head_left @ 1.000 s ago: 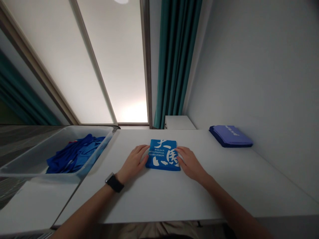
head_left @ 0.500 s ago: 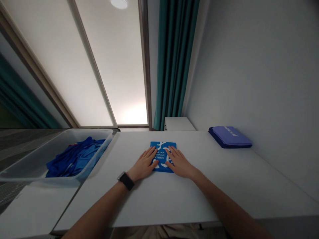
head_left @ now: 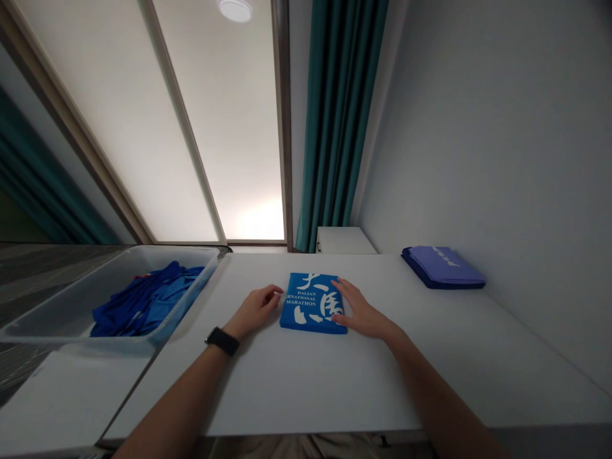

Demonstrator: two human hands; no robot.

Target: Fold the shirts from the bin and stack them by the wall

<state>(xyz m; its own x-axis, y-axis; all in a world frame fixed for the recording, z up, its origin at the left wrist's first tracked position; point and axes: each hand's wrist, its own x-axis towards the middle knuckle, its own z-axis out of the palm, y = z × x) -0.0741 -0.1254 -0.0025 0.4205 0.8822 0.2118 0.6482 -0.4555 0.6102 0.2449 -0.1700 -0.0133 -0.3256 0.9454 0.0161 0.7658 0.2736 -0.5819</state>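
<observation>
A blue shirt (head_left: 310, 319), folded into a small square, lies flat on the white table (head_left: 296, 382). Its upper face carries white print that includes the words "DALIAN" and "MARATHON". Just off the shirt's left edge is my left hand (head_left: 255, 310), with its fingers loosely bent and nothing held. A dark watch (head_left: 222, 341) is on that wrist. My right hand (head_left: 361, 313) rests at the shirt's right edge, thumb and fingers apart, with the fingertips over the print.
On the left stands a translucent plastic bin (head_left: 208, 258) with crumpled blue clothes (head_left: 148, 303) inside. A stack of folded purple and navy clothes (head_left: 444, 268) sits at the back right, beside the wall (head_left: 502, 159). Behind the table are a white cabinet (head_left: 344, 239) and a green curtain (head_left: 337, 127).
Both hands were spread flat on the shirt. My left hand has moved left off it with its fingers bending, and my right hand has shifted right to the edge, uncovering more print.
</observation>
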